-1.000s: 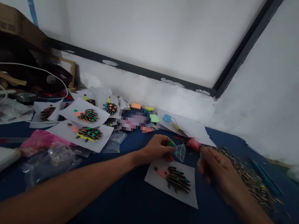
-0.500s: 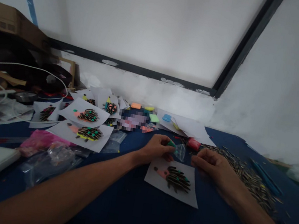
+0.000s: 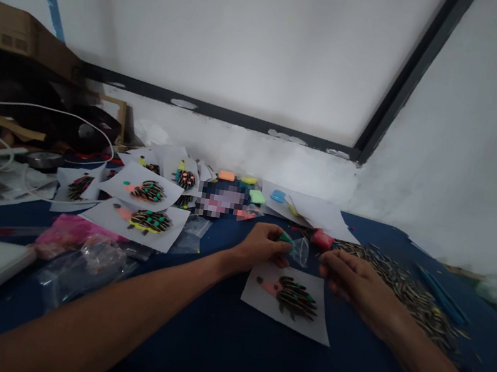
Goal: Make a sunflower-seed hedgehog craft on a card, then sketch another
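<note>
The hedgehog card [image 3: 269, 307] lies flat on the blue table [image 3: 197, 349], nearer than both hands. At its upper edge, the left hand [image 3: 265, 247] grips a clear bag [image 3: 300, 252] with green material; the right hand [image 3: 350, 276] is pinched, contents indiscernible. Just beyond lies a red packet [image 3: 322, 239].

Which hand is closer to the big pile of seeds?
Right. The right hand is just left of the seed pile; the left hand is farther left, by the hedgehog picture's upper left corner.
</note>
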The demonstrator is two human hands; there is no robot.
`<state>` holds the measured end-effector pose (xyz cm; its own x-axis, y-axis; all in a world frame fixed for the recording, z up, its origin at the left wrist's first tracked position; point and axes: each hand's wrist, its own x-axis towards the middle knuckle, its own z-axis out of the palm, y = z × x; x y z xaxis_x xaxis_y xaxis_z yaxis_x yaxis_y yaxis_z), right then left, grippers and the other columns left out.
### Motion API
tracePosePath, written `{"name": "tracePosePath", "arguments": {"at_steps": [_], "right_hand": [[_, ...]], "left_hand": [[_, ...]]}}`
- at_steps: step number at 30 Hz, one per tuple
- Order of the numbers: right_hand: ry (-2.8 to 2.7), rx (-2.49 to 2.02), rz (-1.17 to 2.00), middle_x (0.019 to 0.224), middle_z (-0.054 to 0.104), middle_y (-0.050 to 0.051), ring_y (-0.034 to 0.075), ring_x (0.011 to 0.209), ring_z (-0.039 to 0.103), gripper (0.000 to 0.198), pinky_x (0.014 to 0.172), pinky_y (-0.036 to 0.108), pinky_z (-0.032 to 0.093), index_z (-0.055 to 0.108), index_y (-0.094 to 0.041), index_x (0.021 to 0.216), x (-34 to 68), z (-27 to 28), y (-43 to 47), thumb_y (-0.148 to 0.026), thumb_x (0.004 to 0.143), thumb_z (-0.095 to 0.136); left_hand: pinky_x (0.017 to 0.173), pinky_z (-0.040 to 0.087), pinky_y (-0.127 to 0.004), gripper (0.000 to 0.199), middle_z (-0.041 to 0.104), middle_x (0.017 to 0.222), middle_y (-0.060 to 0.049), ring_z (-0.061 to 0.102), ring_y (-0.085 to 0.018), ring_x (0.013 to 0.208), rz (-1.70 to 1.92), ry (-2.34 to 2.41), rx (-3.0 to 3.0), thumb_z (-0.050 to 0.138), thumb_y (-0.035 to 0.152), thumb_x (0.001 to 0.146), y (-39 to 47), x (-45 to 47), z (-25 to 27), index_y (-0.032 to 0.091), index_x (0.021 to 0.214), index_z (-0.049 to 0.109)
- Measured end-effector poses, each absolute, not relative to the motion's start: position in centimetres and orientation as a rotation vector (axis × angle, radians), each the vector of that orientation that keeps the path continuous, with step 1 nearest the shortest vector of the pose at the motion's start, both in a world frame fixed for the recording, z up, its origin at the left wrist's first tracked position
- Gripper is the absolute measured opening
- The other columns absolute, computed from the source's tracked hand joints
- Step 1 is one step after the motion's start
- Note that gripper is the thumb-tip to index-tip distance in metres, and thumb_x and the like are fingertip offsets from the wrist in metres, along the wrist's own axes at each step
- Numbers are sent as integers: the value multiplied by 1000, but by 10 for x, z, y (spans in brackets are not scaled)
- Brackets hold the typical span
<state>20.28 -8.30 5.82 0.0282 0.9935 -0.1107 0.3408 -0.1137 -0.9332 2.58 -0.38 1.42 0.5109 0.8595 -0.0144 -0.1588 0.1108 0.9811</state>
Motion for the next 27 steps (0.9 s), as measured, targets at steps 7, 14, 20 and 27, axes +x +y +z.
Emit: {"name": "tracePosePath", "arguments": {"at_steps": [7, 14, 20, 27], "right_hand": [[-1383, -1515, 1138, 51, 39, -8, 6, 42, 31, 44, 41, 23, 23, 46, -21, 64, 200, 60, -85, -58, 66, 70], [-1360, -1525, 1112, 49, 37, -9, 6, 42, 31, 38, 41, 22, 22, 43, -22, 61, 195, 68, -89, -43, 62, 75], [-1394, -1562, 1080, 50, 45, -6, 8, 43, 37, 27, 42, 23, 27, 56, -20, 69, 198, 67, -88, -43, 68, 71], [-1307, -1532, 1071, 72, 65, 2, 9, 48, 47, 34, 39, 21, 31, 66, -18, 87, 204, 60, -83, -47, 69, 69]], "left_hand": [[48, 49, -19, 9, 57, 58, 3, 61, -9, 47, 849, 703, 1245, 60, 3, 79, -4, 25, 14, 10, 77, 54], [47, 49, -18, 10, 56, 57, 4, 61, -9, 47, 838, 718, 1241, 59, 3, 80, -5, 25, 16, 10, 77, 54], [48, 50, -19, 10, 57, 59, 4, 61, -9, 47, 845, 725, 1237, 60, 3, 80, -6, 25, 17, 10, 78, 54], [47, 49, -19, 10, 57, 57, 4, 61, -9, 47, 834, 734, 1236, 59, 2, 81, -6, 25, 18, 10, 78, 54]]}}
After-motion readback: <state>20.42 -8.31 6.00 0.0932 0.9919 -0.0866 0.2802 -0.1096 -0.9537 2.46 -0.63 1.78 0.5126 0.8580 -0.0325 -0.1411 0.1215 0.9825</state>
